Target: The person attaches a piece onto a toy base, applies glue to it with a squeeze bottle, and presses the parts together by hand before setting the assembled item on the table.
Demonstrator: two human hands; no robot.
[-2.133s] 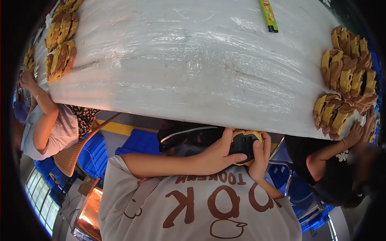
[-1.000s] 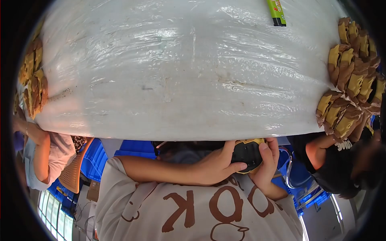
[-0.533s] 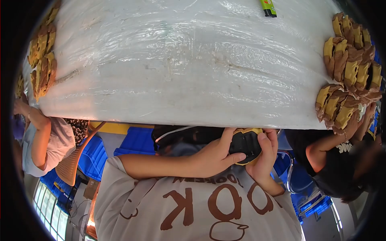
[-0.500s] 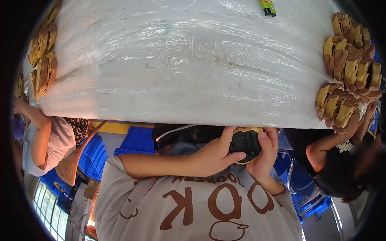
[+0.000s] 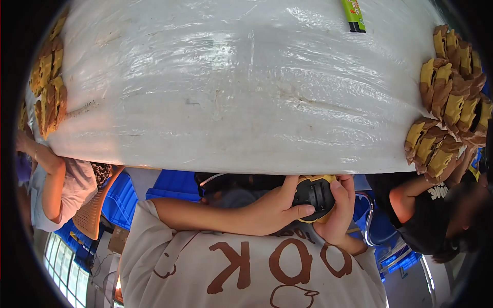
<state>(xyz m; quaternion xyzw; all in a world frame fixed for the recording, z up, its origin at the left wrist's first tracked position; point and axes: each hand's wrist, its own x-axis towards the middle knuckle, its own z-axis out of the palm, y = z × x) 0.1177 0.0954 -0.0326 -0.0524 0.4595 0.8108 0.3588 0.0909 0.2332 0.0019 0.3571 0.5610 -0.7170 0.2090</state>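
Below the table's near edge, I hold a rounded black-and-yellow plastic part [image 5: 314, 197] in front of my shirt. Its black face, with slots or recesses, is turned up, and a yellow rim runs round it; its exact kind is unclear. My left hand [image 5: 285, 205] grips it from the left, thumb lying across the lower black face. My right hand [image 5: 340, 208] closes round the right side with its thumb on the rim. The fingers underneath are hidden.
A plastic-covered table [image 5: 221, 118] spans the view ahead. A green tube with a black end [image 5: 353, 16] lies at its far side. Brown-and-yellow pieces [image 5: 454, 97] are stacked right, more pieces [image 5: 50, 102] left. People sit on both sides; blue crates [image 5: 172, 186] stand below.
The part has tilted slightly in my hands, showing more of its slotted black face. Both hands keep their hold. The table and the things on it sit a little lower in view.
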